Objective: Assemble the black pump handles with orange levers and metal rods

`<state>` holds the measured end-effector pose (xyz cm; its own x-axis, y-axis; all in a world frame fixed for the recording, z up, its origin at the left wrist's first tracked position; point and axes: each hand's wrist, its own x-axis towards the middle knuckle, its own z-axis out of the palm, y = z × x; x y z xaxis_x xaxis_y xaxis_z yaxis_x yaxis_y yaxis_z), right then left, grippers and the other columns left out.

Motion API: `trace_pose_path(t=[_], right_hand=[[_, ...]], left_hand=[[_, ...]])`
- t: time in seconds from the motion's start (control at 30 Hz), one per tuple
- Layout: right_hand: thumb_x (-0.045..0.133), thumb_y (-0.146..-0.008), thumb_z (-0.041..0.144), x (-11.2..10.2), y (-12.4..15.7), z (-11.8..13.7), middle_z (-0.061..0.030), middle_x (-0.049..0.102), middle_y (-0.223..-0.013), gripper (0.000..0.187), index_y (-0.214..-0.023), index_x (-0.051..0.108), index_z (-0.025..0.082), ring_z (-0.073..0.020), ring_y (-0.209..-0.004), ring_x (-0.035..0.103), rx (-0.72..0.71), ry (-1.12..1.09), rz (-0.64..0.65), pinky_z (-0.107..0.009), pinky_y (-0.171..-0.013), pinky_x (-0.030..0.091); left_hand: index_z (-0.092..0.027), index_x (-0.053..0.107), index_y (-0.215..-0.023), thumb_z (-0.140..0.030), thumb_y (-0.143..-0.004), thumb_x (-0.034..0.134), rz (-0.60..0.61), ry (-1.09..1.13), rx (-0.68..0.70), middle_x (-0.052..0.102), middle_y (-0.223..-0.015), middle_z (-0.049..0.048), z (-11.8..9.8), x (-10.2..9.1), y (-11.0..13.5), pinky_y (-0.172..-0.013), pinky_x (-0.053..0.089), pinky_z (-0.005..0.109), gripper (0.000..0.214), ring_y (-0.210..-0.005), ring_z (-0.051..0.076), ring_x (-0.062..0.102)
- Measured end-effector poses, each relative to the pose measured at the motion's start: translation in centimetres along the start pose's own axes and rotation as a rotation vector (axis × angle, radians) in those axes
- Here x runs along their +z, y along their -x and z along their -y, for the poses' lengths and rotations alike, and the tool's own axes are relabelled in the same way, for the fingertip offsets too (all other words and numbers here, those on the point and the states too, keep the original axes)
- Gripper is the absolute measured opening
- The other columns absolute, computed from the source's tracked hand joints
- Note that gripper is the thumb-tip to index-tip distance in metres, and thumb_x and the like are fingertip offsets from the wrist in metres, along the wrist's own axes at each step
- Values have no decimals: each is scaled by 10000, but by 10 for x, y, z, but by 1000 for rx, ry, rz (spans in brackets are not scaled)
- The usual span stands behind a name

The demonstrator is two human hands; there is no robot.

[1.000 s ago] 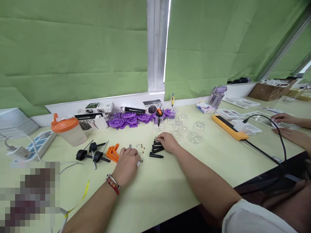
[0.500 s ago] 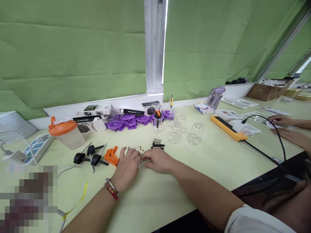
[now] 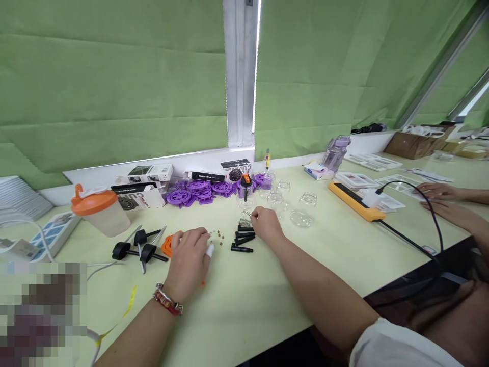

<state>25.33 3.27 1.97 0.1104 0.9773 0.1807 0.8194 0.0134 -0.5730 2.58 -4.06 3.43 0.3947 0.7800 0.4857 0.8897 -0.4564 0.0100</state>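
My left hand [image 3: 187, 257] lies on the pale green table [image 3: 244, 300] with its fingers curled round a small white-tipped piece [image 3: 209, 250]. It partly covers a stack of orange brackets [image 3: 166, 244]. My right hand [image 3: 266, 224] is further back, its fingertips pinched together beside a few small metal springs [image 3: 244, 222]. Several short black rods [image 3: 242, 237] lie just left of that hand. Tiny brown bits [image 3: 218, 234] are scattered between my two hands.
Black-handled tools [image 3: 139, 248] and an orange-lidded cup [image 3: 97, 210] are at the left. Purple gears [image 3: 198, 189], boxes and glass jars [image 3: 300, 209] stand at the back. A yellow power strip [image 3: 355, 201] and cable lie at the right, near another person's hands [image 3: 439, 192].
My right hand has moved from beside my left hand back to the springs and black rods. My left hand has shifted slightly left, over the orange brackets.
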Motion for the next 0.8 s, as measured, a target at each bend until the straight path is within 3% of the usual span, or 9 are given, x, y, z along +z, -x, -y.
trace_pose_path(t=[0.13,0.33,0.43,0.6,0.8], right_hand=[[504,-808,127,7,-9,-6,-115,673,-828,161,-849,657,153,-219,-777,616,78,201,38,-271,-582,386],[530,-778,85,9,-7,-7,-151,670,-909,168,-857,663,150,-239,-823,635,109,297,102,-288,-625,416],[523,-783,104,10,-7,-8,-141,674,-897,179,-864,672,160,-247,-829,638,84,312,107,-298,-628,423],[518,-801,156,11,-6,-10,-120,682,-893,174,-861,679,181,-230,-826,637,67,310,103,-289,-629,421],[518,-803,205,7,-3,-9,-103,680,-855,152,-791,669,185,-222,-792,629,43,284,102,-279,-585,395]], left_hand=[[-149,631,-925,-154,-816,407,10,-52,-183,635,-1019,123,20,-10,0,-804,413,384,249,-934,255,585],[-209,598,-800,-338,-864,358,313,-81,-524,656,-753,74,33,-26,-1,-515,346,287,279,-687,243,609],[-206,554,-677,-446,-854,371,406,-38,-545,637,-679,76,35,-25,-2,-495,322,278,350,-630,236,596],[-200,499,-598,-579,-756,467,423,25,-488,586,-600,69,36,-16,3,-464,323,280,412,-544,220,570],[-206,484,-703,-458,-722,527,428,65,-433,570,-616,40,32,-8,8,-443,318,265,257,-562,217,585]])
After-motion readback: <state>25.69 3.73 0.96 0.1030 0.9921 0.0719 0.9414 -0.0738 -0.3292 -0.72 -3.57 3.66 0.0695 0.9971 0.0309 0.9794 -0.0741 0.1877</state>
